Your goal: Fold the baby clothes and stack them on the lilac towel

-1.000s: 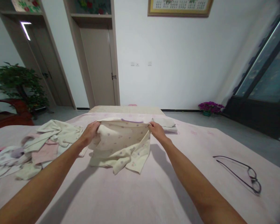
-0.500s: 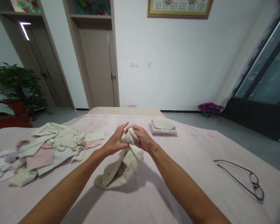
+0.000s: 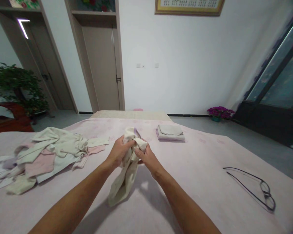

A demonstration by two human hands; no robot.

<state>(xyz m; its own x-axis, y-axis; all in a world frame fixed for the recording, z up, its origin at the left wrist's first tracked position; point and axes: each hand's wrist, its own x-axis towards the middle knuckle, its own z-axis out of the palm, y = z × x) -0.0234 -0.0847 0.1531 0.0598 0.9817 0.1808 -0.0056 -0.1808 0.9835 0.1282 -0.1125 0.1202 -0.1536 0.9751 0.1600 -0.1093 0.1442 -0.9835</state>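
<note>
Both hands are clenched on one cream garment (image 3: 126, 175): the left hand (image 3: 117, 152) and the right hand (image 3: 146, 156) sit knuckle to knuckle, fingers curled shut around its bunched upper part, above the middle of the pink bedsheet (image 3: 200, 182). A short tuft of the cloth, with a lilac edge, sticks up past the fists on the far side. The rest hangs below the grip as a narrow twisted strip. Its long axis runs from the hands down towards the person and a little to the left, and its lower end rests on the sheet.

Counted on the bed: one held garment, one loose heap of clothes (image 3: 46, 152) well to the left in cream, pink and white, with too many tangled pieces to number. One folded stack (image 3: 170, 132) lies just beyond the right hand, a pale piece on a lilac one. One pair of glasses (image 3: 255, 186) lies far right, arms unfolded
</note>
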